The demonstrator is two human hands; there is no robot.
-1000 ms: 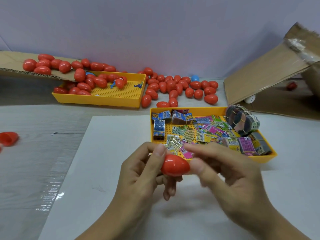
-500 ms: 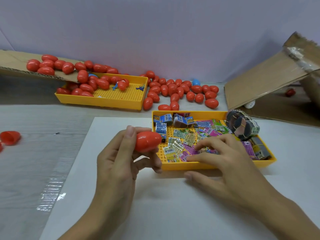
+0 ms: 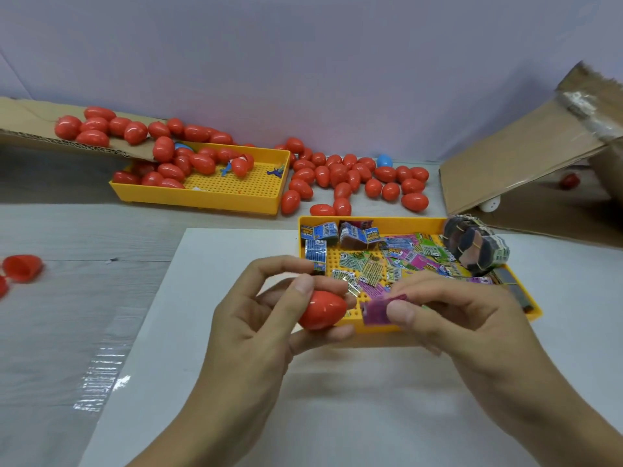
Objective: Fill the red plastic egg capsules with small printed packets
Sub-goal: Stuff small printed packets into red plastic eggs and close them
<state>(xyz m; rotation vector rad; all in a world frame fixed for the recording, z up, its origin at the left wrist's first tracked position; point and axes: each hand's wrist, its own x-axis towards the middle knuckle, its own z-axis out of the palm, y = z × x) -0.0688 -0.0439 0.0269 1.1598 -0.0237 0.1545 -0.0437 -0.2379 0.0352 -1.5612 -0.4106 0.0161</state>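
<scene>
My left hand (image 3: 256, 318) grips a red egg capsule (image 3: 322, 310) between thumb and fingers, just in front of the near yellow tray (image 3: 377, 328). My right hand (image 3: 465, 318) pinches a small purple printed packet (image 3: 376, 310) right beside the egg. The near tray holds several printed packets (image 3: 387, 261) in blue, green and pink. Whether the egg is split open I cannot tell.
A second yellow tray (image 3: 236, 197) with red eggs stands at the back left under a cardboard flap (image 3: 27, 129). Loose red eggs (image 3: 354, 180) and one blue egg (image 3: 384, 160) lie behind the near tray. A banded packet bundle (image 3: 475, 247), cardboard box (image 3: 526, 163), egg halves (image 3: 22, 267).
My right hand has lifted a purple packet out of the tray and brought it to the egg. My left hand has lowered the egg back toward the tray's front edge.
</scene>
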